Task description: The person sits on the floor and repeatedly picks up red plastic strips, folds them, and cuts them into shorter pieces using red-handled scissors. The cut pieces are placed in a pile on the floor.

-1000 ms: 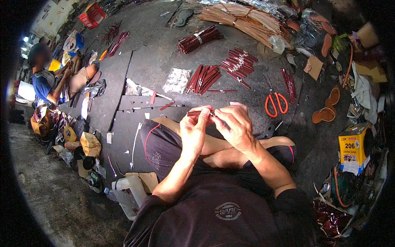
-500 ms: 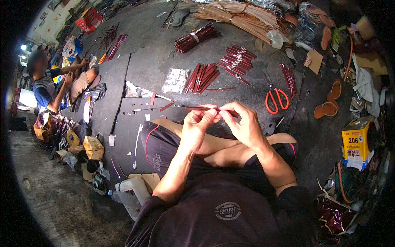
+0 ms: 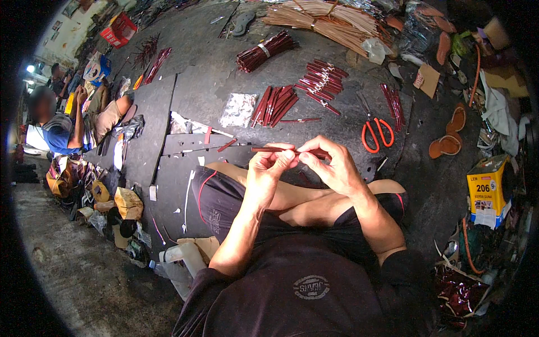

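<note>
Above my crossed legs, my left hand [image 3: 268,173] and my right hand [image 3: 332,165] meet with their fingertips pinched on one thin dark red strap [image 3: 265,149]. One end sticks out to the left past my left fingers; the part between the fingertips is mostly covered. Just beyond my hands lies a loose pile of dark red straps [image 3: 274,106], with a single strap [image 3: 300,119] below it. Farther off, a row of straps with small shiny metal pieces [image 3: 324,78] lies near a tied bundle of straps [image 3: 265,50].
Orange-handled scissors [image 3: 371,135] lie to the right, beside a small strap bunch [image 3: 393,106]. A clear bag of silvery bits [image 3: 238,110] is left of the pile. Sandals [image 3: 447,145] and a yellow tin [image 3: 486,191] stand at right. A co-worker [image 3: 67,123] sits at left.
My hands have barely moved and still pinch the strap. At left, the co-worker has leaned back and raised a hand; another person shows behind.
</note>
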The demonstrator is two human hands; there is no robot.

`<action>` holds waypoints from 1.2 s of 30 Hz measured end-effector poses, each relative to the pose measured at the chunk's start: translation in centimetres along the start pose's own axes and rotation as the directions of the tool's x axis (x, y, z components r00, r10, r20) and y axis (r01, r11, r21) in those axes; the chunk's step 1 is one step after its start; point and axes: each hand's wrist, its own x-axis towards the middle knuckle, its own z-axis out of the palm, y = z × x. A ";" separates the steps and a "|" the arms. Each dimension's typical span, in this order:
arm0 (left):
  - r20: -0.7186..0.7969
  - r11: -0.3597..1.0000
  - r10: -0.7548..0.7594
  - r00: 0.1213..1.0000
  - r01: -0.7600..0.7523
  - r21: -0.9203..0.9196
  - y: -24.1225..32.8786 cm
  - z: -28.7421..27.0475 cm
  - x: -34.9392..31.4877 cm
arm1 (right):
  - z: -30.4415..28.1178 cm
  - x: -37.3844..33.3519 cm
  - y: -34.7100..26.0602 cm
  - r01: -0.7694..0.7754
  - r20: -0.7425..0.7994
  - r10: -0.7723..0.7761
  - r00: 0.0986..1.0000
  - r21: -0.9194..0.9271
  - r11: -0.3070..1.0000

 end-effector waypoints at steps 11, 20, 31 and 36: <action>-0.143 0.984 -0.038 0.989 0.012 -0.178 -0.8 1.5 -0.1 | 2.0 -0.5 1.8 0.025 -0.200 -0.004 0.980 0.102 0.994; -0.142 0.971 -0.095 0.985 0.060 -0.229 0.1 -1.3 0.5 | -2.9 0.4 0.7 -0.223 -0.049 0.238 0.970 0.216 0.951; 0.128 0.706 -0.141 0.982 0.191 -0.682 -0.6 -3.7 0.6 | -3.5 0.4 2.5 -0.271 0.203 0.189 0.961 0.836 0.477; 0.306 0.423 -0.146 0.941 0.339 -0.840 -3.2 -1.5 1.0 | -0.1 0.7 4.9 -0.282 0.246 0.143 0.959 0.892 0.354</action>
